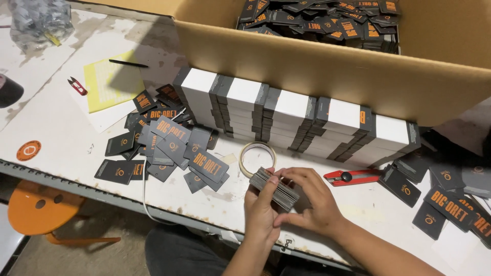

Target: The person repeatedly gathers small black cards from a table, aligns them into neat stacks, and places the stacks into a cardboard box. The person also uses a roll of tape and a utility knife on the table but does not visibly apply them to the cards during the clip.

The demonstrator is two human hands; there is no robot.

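**Stack of dark tags held over a worn white desk**

Both hands meet near the front edge of the desk (61, 117), a white surface that is scuffed, stained and chipped along its metal-trimmed rim. The left hand (261, 214) has its grip clenched on one end of a thick stack of tags (273, 188), thumb on top; the right hand (312, 202) has its grip grasping the other end, fingers curled over it. The stack hangs just above the desk, just in front of a roll of tape (257, 157).

Loose dark tags (174, 145) with orange print lie scattered to the left, more to the far right. Behind the hands stands a row of banded bundles (302, 122) wrapped in white strips, against a large cardboard box (317, 71) full of the same tags. A red box cutter (350, 177) lies to the right, small red snips (76, 86) and a yellow sheet (110, 84) to the far left. An orange stool (41, 207) sits on the floor below the desk edge.
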